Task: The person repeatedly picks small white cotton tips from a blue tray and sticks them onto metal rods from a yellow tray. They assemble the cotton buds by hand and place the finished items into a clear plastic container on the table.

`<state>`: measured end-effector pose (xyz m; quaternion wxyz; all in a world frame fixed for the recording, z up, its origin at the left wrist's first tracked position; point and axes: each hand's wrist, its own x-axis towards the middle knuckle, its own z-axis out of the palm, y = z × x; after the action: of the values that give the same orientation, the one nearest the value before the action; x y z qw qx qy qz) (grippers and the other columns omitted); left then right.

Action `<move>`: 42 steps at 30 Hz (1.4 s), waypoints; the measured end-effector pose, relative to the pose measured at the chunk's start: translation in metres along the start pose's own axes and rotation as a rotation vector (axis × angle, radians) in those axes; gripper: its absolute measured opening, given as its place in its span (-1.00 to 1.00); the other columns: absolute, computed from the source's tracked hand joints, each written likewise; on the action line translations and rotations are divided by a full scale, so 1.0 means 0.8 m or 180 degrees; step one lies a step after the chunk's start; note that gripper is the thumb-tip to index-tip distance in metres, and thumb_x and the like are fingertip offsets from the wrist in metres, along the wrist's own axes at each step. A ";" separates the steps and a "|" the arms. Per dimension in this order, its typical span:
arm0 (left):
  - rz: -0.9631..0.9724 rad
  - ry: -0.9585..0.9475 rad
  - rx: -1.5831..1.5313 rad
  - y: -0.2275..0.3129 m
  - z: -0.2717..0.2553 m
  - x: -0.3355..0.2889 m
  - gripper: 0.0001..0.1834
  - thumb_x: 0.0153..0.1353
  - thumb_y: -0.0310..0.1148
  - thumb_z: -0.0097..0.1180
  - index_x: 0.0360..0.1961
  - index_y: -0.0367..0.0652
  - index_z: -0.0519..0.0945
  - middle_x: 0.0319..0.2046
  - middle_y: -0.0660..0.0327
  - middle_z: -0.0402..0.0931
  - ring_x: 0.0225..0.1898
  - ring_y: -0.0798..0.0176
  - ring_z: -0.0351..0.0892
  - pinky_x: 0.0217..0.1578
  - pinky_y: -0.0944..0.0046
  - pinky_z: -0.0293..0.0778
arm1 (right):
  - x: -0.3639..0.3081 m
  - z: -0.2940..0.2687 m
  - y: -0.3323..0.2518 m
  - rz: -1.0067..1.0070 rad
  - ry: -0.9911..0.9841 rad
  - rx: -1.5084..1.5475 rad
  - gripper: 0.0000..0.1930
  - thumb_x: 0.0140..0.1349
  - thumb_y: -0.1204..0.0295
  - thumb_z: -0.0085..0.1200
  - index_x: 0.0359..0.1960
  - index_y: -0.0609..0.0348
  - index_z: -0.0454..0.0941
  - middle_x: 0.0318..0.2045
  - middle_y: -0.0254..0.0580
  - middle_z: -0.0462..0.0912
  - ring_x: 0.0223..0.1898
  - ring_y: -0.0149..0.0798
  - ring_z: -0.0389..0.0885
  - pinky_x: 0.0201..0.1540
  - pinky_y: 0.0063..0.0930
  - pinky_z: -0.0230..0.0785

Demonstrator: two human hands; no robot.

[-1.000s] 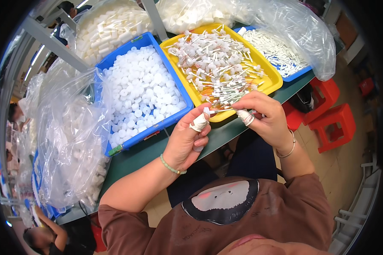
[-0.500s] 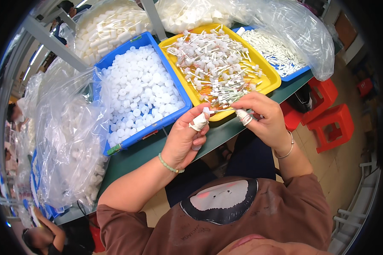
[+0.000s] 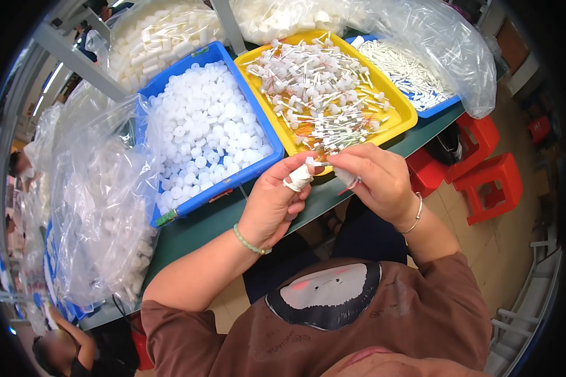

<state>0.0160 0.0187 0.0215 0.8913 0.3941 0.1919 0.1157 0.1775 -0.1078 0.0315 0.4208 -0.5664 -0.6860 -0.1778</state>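
Observation:
My left hand [image 3: 275, 196], its thumb wrapped in white tape, pinches a small whitish plastic cap [image 3: 312, 161] at its fingertips. Close to it, my right hand [image 3: 378, 181] is closed on a thin white stick [image 3: 324, 164] whose end meets the cap. Reddish wire shows below the taped right thumb. Both hands are held over the near edge of a yellow tray [image 3: 401, 125], which is heaped with white sticks bearing caps and red wires. On its left, a blue tray [image 3: 236, 180] holds many loose round white caps [image 3: 207, 119].
A second blue tray [image 3: 442, 111] with thin white sticks stands at right, partly under a clear plastic bag [image 3: 449, 47]. Bags of white pieces [image 3: 157, 47] lie behind and at left [image 3: 100, 213]. Red stools [image 3: 490, 188] stand right of the green table [image 3: 192, 251]. Another person [image 3: 69, 345] sits lower left.
My right hand has moved left toward my left hand, shortening the visible stick between them. The left hand has barely shifted and still pinches the cap.

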 end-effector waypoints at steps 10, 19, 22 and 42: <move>-0.0025 -0.0097 0.0070 -0.003 -0.008 0.000 -0.55 0.33 -0.27 0.02 0.21 -0.11 0.34 -0.32 0.38 0.39 -0.50 0.59 0.21 -0.66 0.65 0.09 | -0.002 0.019 -0.008 -0.0145 0.0180 0.0000 -0.72 -0.13 0.64 0.20 -0.30 0.12 0.59 -0.35 -0.24 0.63 -0.40 -0.24 0.62 -0.43 -0.47 0.47; -0.0573 -0.0977 -0.1115 -0.004 -0.012 -0.004 -0.71 0.28 -0.29 -0.11 0.00 -0.09 0.38 -0.27 0.30 0.31 -0.43 0.48 0.23 -0.64 0.59 0.16 | 0.103 0.013 0.096 0.1403 0.0401 0.0025 -0.83 0.14 0.48 0.07 -0.23 0.23 0.50 -0.40 -0.17 0.58 -0.46 -0.36 0.48 -0.38 -0.53 0.34; -0.0636 -0.1031 -0.1225 -0.001 -0.013 -0.006 -0.72 0.20 -0.39 -0.11 -0.04 -0.08 0.37 -0.22 0.25 0.29 -0.38 0.43 0.25 -0.62 0.56 0.18 | 0.105 0.024 0.133 0.1348 0.0652 0.0412 -0.79 0.26 0.47 -0.09 -0.11 0.27 0.41 -0.33 -0.20 0.54 -0.34 -0.43 0.41 -0.29 -0.55 0.30; -0.0275 -0.0351 -0.0664 0.008 -0.001 0.000 -0.51 0.38 -0.20 -0.14 0.28 -0.14 0.23 -0.13 0.32 0.41 -0.48 0.54 0.17 -0.65 0.61 0.13 | 0.009 0.009 -0.025 0.1697 0.0000 0.1276 -0.81 0.09 0.63 0.09 -0.23 0.24 0.55 -0.41 -0.22 0.58 -0.40 -0.39 0.56 -0.38 -0.58 0.41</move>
<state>0.0152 0.0236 0.0259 0.9408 0.2964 0.1464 0.0746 0.1564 -0.1042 0.0373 0.5555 -0.6319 -0.5349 0.0771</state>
